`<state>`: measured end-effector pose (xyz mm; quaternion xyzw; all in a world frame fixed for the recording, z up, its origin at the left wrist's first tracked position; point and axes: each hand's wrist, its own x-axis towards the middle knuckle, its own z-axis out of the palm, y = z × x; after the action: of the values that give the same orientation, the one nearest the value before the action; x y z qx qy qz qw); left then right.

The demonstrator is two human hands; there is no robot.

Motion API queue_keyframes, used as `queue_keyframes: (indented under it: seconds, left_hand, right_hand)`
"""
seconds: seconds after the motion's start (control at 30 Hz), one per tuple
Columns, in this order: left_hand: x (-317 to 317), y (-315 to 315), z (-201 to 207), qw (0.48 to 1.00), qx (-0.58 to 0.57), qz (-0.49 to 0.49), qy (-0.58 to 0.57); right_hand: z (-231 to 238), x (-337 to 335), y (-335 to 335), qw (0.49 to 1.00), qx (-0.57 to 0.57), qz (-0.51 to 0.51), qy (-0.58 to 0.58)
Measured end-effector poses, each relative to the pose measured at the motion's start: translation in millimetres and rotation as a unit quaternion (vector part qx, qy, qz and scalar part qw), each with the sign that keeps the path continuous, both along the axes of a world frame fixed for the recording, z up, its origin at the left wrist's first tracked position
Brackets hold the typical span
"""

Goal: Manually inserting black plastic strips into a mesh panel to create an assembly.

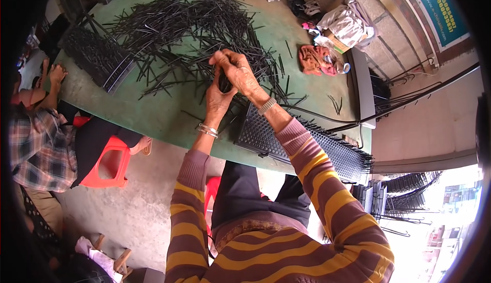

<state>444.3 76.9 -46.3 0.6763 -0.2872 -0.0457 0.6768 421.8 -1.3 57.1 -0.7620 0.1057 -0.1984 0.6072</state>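
Observation:
Both of my hands meet above the near side of a big pile of thin black sticks point(169, 24). My left hand point(219, 100) is closed round a small bunch of black sticks point(224, 82), whose dark ends show between the two hands. Fingers bent, my right hand point(239, 72) pinches just above the left; what sits in its fingertips is too small to make out. Beneath my right forearm, along the near table edge, lies a black perforated rack point(271, 134) with many holes. Rows of black sticks stick out along its far side.
A second black rack point(94, 58) rests at the table's left end. Cloth bundles point(345, 27) and an orange cloth point(313, 59) lie at the back right. A dark cable point(399, 102) crosses the right side. Another person point(43, 145) sits at left by a red stool point(108, 166).

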Motion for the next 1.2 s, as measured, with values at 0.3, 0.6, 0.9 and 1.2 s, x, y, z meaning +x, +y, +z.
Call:
queue_keyframes:
  seconds: [0.3, 0.6, 0.9, 1.2]
  left_hand:
    - [3.4, -3.4, 4.1, 0.997, 0.071, 0.006, 0.032]
    - [22.6, 1.1, 11.0, 0.966, -0.026, -0.097, 0.239]
    - [32.6, -4.1, 22.3, 0.825, -0.254, -0.159, 0.478]
    - [26.6, -15.4, 13.2, 0.876, -0.222, -0.078, 0.421]
  right_hand:
    - [9.3, 19.6, -15.7, 0.977, 0.099, -0.087, -0.166]
    - [56.2, 23.1, -52.1, 0.945, 0.203, -0.155, -0.203]
    - [-4.4, 30.4, -62.0, 0.952, 0.142, -0.24, -0.126]
    - [-42.6, 33.4, -10.9, 0.983, -0.048, -0.179, -0.021]
